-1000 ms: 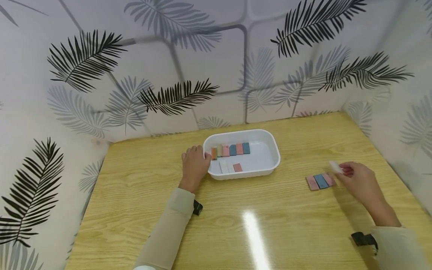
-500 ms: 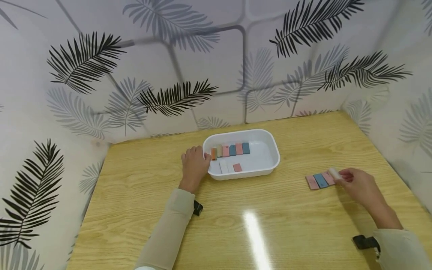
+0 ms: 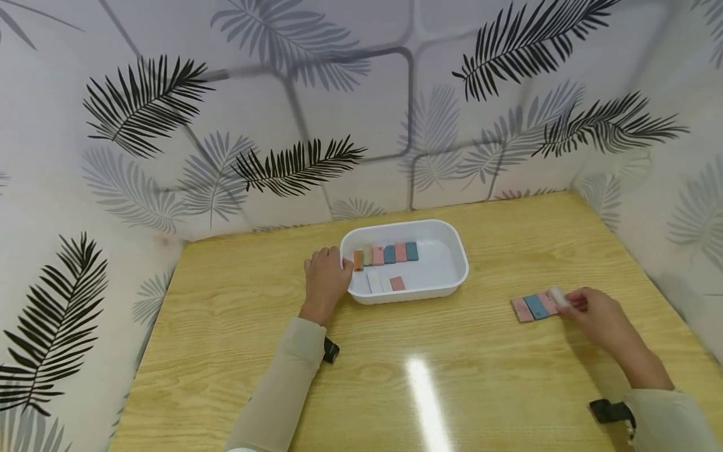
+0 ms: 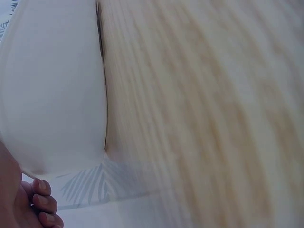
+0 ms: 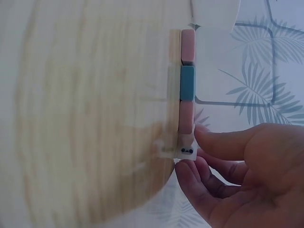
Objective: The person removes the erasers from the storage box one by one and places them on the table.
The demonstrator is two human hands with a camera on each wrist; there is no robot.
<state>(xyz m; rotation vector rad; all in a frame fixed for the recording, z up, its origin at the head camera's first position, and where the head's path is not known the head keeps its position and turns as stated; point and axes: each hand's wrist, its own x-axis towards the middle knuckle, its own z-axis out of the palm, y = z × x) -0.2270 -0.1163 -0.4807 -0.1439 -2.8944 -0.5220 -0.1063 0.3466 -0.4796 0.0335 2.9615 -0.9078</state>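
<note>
My right hand (image 3: 600, 317) pinches a white eraser (image 3: 558, 296) between thumb and fingers, at the right end of a short row on the table. In the right wrist view, small dark marks show on the end of this white eraser (image 5: 187, 148). Beside it in line lie a pink eraser (image 5: 186, 116), a blue eraser (image 5: 188, 83) and another pink eraser (image 5: 188, 46). My left hand (image 3: 326, 279) grips the left end of a white tray (image 3: 460, 276), with the thumb over its rim. The left wrist view shows the tray's outer wall (image 4: 54, 95) and some curled fingers (image 4: 43, 202).
Inside the tray stands a row of several erasers (image 3: 390, 253), orange, beige, pink and blue. Nearer its front wall lie white pieces (image 3: 375, 282) and a small pink eraser (image 3: 398, 284). The wooden table (image 3: 486, 376) meets a leaf-patterned backdrop (image 3: 361, 125) behind.
My right hand has lowered the white eraser and brought it slightly left, against the row's right end. The left hand and the tray have stayed in place.
</note>
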